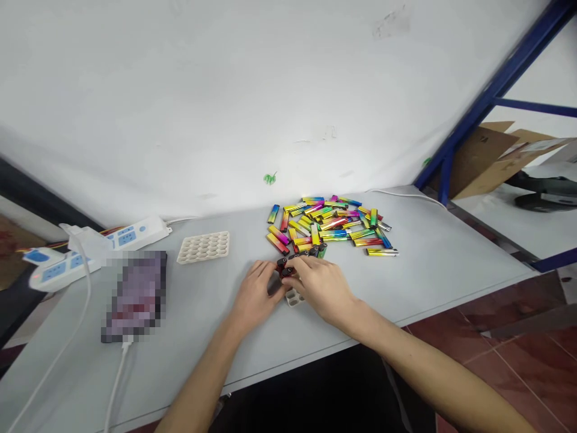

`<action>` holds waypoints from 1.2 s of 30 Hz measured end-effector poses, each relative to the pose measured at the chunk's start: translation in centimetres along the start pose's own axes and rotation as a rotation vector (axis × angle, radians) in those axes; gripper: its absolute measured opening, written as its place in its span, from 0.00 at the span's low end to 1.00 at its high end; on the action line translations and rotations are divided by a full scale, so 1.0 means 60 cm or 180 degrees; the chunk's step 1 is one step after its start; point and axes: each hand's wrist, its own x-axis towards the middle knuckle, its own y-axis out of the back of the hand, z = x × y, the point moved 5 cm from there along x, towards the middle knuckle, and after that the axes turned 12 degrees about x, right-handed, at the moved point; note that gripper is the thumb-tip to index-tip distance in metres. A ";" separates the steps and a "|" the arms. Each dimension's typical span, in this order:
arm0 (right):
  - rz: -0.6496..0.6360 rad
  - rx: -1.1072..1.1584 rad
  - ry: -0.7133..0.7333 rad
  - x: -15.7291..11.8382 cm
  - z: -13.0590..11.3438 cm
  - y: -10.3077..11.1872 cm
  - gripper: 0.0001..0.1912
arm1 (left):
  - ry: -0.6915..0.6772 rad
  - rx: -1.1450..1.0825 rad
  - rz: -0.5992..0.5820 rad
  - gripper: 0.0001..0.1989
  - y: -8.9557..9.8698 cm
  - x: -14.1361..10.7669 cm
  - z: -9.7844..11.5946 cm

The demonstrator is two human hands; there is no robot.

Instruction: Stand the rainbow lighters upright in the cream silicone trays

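My right hand (321, 287) is closed around the dark top of a lighter (286, 272), over a pale tray with holes (295, 297). Several lighters with black tops stand upright at the tray's far side, partly hidden by my fingers. My left hand (258, 293) rests at the tray's left side with its fingers curved and apart, the fingertips near the lighters. Just beyond both hands lies a loose pile of shiny multicoloured lighters (333, 224).
A second pale tray with holes (204, 247) lies to the left. Farther left are a phone with a blurred screen (136, 297), a white cable and power strips (135, 234). A blue metal frame (478, 102) and cardboard boxes (484, 157) stand at the right.
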 end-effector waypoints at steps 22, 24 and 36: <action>-0.0275 -0.0774 -0.1469 0.147 0.191 0.034 0.29 | 0.0249 -0.0015 0.0071 0.06 0.012 0.005 -0.001; -0.0342 -0.0796 -0.1496 0.150 0.184 0.027 0.25 | 0.0281 -0.0039 0.0024 0.07 0.012 0.005 -0.002; 0.0994 0.1993 -0.1119 0.109 0.196 0.063 0.08 | 0.0330 -0.0078 0.0007 0.06 0.009 0.007 -0.008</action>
